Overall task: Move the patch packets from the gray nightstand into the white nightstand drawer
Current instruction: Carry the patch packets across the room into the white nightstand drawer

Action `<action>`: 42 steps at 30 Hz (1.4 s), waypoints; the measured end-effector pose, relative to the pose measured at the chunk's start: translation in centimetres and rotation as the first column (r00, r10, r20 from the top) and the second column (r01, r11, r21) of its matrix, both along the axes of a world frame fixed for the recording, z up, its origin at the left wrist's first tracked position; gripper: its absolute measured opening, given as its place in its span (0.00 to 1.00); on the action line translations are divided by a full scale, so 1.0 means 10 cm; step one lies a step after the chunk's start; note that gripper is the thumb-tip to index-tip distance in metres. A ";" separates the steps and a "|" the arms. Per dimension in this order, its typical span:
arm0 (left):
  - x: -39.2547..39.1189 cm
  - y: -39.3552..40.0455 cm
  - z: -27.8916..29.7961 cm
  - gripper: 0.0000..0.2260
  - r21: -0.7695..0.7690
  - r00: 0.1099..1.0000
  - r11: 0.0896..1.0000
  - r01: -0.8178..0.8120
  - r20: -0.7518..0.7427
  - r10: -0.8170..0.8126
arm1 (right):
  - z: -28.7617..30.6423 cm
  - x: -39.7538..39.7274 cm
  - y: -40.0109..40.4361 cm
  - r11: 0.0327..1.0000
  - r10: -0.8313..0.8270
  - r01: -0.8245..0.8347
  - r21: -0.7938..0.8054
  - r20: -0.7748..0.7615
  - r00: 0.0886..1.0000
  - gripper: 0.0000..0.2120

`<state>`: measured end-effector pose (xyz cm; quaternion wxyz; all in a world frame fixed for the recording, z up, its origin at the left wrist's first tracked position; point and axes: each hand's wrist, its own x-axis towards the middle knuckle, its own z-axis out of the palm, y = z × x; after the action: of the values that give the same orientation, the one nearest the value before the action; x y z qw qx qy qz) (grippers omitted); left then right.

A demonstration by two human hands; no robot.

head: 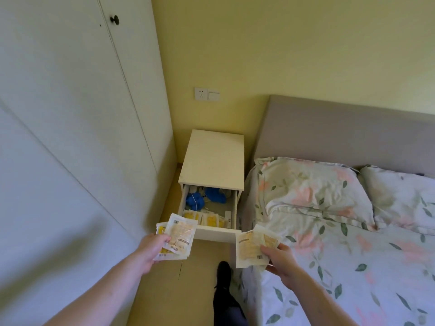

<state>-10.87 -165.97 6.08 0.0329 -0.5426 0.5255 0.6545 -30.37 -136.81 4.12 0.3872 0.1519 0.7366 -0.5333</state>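
A single wide-angle head-worn view looks forward and steeply down from standing height. The left hand (150, 249) and right hand (280, 262) reach into the lower frame, close to the lens. Just beyond the hands stands the white nightstand (213, 158) with its open drawer (217, 234); right of the right hand lies the bed (353, 243); left of the left hand, the wardrobe (70, 114).
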 end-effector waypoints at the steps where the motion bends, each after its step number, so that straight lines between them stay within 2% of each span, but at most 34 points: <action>1: -0.12 -0.08 -0.05 0.04 -0.009 1.000 1.000 -0.014 0.019 0.014 | -0.07 -0.18 -0.11 1.000 0.012 -0.012 0.010 0.013 1.000 0.09; 9: -0.93 -0.61 -0.47 0.11 -0.107 0.982 0.994 -0.039 0.180 0.058 | -0.67 -1.44 -0.97 0.992 0.078 -0.091 0.091 0.139 0.987 0.11; 17: -1.53 -1.04 -1.22 0.10 -0.098 0.956 0.994 -0.045 0.285 0.071 | -1.45 -2.08 -1.60 0.955 0.165 -0.204 0.213 0.185 0.969 0.11; 23: -1.98 -1.38 -2.13 0.07 -0.109 0.935 0.994 -0.004 0.352 0.042 | -2.37 -2.29 -2.00 0.934 0.195 -0.246 0.258 0.207 0.959 0.09; 32: -2.51 -1.75 -3.37 0.06 -0.191 0.910 0.970 0.148 0.410 -0.058 | -3.70 -2.34 -2.54 0.922 0.199 -0.254 0.292 0.205 0.958 0.18; 37: -2.67 -1.74 -3.90 0.08 -0.198 0.895 0.957 0.210 0.434 -0.107 | -4.10 -2.29 -2.68 0.892 0.271 -0.298 0.340 0.126 0.954 0.13; 42: -2.74 -1.65 -4.24 0.11 -0.227 0.867 0.943 0.242 0.486 -0.106 | -4.37 -2.18 -2.69 0.837 0.369 -0.387 0.388 0.122 0.921 0.15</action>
<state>-38.31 -182.51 -36.29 0.1407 -0.6330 0.6366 0.4175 -52.20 -163.71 -39.60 0.4603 0.0915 0.8378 -0.2792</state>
